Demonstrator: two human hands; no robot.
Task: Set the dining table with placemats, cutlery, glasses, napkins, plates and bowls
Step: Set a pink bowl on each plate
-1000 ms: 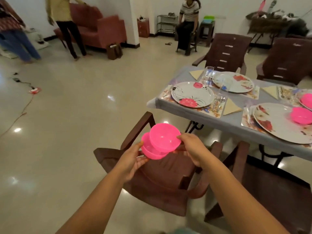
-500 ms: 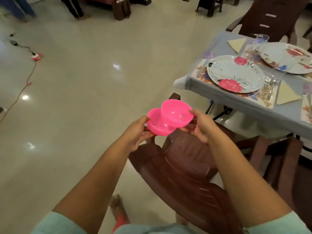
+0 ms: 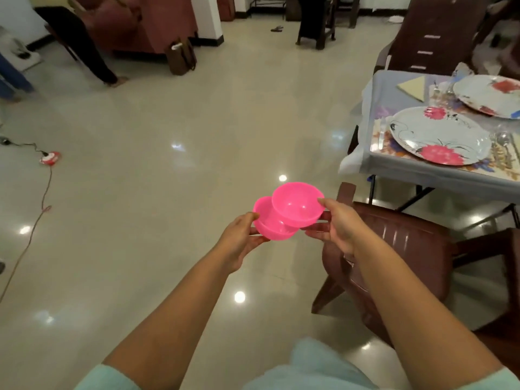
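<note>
I hold two pink plastic bowls over the floor, left of the table. My right hand grips the upper pink bowl by its right rim. My left hand holds the lower pink bowl, which the upper one partly covers. On the grey table at the right lie a flowered plate on a placemat, a second plate behind it, a folded napkin and cutlery.
A brown plastic chair stands just right of my hands, another brown chair at the table's far end. A red cable with a socket runs over the glossy floor at left. People's legs, a sofa and a bag are at the back.
My view has swung left and down, so the table now sits at the right edge. Both hands still carry the two bowls, now over open floor instead of the chair.
</note>
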